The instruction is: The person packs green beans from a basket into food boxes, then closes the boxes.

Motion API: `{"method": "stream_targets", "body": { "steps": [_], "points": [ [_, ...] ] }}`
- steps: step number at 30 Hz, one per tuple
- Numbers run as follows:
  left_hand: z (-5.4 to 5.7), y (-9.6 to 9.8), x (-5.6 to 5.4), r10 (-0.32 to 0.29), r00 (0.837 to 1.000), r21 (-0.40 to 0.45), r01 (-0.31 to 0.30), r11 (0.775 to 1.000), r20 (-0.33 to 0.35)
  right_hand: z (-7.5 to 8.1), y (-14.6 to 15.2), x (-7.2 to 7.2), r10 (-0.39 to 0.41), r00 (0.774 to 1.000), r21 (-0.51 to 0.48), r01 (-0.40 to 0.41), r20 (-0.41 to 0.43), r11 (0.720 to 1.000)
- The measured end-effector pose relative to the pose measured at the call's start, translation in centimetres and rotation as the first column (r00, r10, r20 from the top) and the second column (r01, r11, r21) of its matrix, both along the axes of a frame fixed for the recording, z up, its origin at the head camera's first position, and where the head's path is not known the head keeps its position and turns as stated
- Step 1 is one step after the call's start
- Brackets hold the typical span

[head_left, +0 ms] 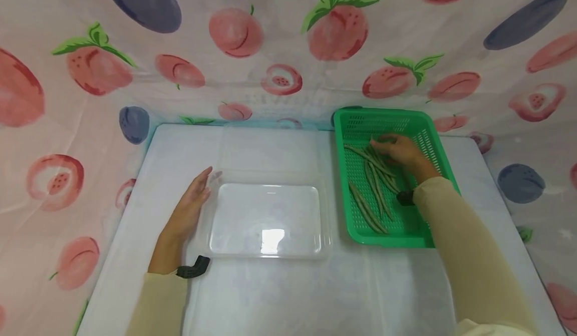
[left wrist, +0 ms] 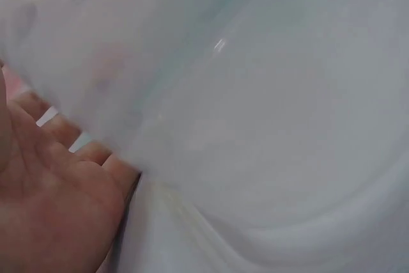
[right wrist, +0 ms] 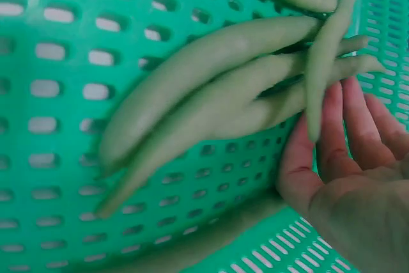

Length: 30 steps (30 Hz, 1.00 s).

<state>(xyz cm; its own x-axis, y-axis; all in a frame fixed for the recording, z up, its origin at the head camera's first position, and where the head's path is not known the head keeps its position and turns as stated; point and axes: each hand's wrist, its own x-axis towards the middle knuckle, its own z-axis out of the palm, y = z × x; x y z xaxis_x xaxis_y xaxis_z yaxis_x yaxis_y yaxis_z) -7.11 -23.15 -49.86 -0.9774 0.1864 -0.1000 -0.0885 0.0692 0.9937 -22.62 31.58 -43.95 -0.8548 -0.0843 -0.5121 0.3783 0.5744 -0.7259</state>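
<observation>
Several green beans (head_left: 378,176) lie in a green plastic basket (head_left: 340,176) on the right of the table. My right hand (head_left: 401,153) reaches into the basket at the beans' far ends. In the right wrist view its fingertips meet the beans (right wrist: 211,97), and one bean's tip lies between thumb and fingers. To the left stands a clear plastic box (head_left: 270,216), with nothing showing inside. My left hand (head_left: 187,208) rests along its left wall, fingers extended. The left wrist view shows the palm beside the see-through wall, with the fingertips partly behind its edge.
The white table (head_left: 279,301) carries both containers, the box just left of the basket. Fruit-printed cloth (head_left: 180,50) hangs behind the table and along both sides. The basket's far end reaches the back edge. A dark strap piece (head_left: 194,267) sits at my left wrist.
</observation>
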Motion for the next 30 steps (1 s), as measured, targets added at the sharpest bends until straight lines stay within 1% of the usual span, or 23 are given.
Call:
{"method": "stream_targets", "body": {
  "steps": [3,8,13,19,22,25,30],
  "points": [
    [-0.2,0.0,0.1,0.005,1.000,-0.007,-0.005,1.000,0.002,-0.2,-0.1,0.1,0.019,1.000,0.005,-0.019,0.021,1.000],
    [-0.5,0.1,0.3,0.001,1.000,0.024,-0.001,1.000,-0.020,-0.7,-0.1,0.1,0.061,0.998,0.040,-0.063,0.033,0.997],
    [-0.9,0.0,0.2,-0.003,0.999,0.036,0.004,0.999,-0.034,-1.0,0.4,0.1,0.081,0.996,0.076,-0.084,0.040,0.994],
    [-1.1,-0.2,0.1,-0.028,0.998,0.056,0.031,0.998,-0.048,-1.0,1.1,0.1,0.088,0.994,0.069,-0.092,0.060,0.993],
    [-1.1,-0.3,0.1,-0.031,0.999,0.054,0.033,0.998,-0.045,-1.1,1.4,0.1,0.103,0.993,0.074,-0.107,0.053,0.992],
    [-1.1,-0.3,0.1,-0.030,0.999,0.038,0.032,0.999,-0.037,-1.2,1.8,0.1,0.111,0.993,0.054,-0.114,0.050,0.992],
    [-1.2,-0.3,0.1,-0.030,0.999,0.028,0.031,0.999,-0.029,-1.8,2.5,-0.2,0.089,0.994,0.003,-0.090,0.066,0.996]
  ]
}}
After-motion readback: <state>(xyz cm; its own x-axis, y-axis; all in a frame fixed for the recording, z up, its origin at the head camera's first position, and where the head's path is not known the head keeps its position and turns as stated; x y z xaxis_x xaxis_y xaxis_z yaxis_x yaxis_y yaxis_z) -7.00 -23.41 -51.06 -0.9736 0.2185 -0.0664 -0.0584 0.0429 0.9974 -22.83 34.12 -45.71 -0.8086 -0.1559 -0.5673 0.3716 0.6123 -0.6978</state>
